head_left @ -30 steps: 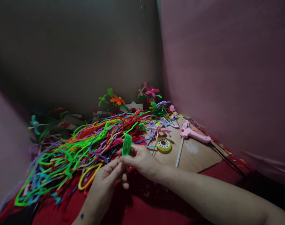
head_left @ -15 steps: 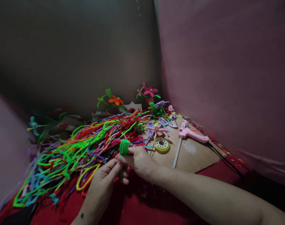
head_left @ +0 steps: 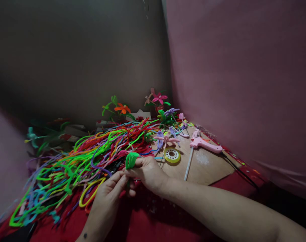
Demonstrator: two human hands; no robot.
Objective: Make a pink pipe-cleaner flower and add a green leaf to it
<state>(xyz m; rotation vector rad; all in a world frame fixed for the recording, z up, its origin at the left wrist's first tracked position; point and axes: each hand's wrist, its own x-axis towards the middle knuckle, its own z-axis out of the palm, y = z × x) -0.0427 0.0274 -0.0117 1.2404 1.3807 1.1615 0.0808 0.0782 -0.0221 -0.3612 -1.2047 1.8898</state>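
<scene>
A bundle of looped green fuzzy stems (head_left: 131,160) stands up between my hands, near the middle of the view. My right hand (head_left: 149,173) is closed on it, with thumb and index finger at the base of the loops. From the left, my left hand (head_left: 111,190) pinches at the lower part of the same bundle, its fingertips touching those of my right hand. The fingers hide the bundle's lower end, and a bit of dark green shows beneath them.
A large pile of coloured fuzzy stems (head_left: 92,161) spreads leftward over a red cloth (head_left: 147,222). On a wooden board (head_left: 208,168) lie a yellow tape roll (head_left: 172,155) and a pink glue gun (head_left: 205,145). Fuzzy flowers (head_left: 122,108) stand behind.
The green loops have tilted left and turned, showing more of their openings. Both hands keep their grip. The whole scene has shifted slightly left.
</scene>
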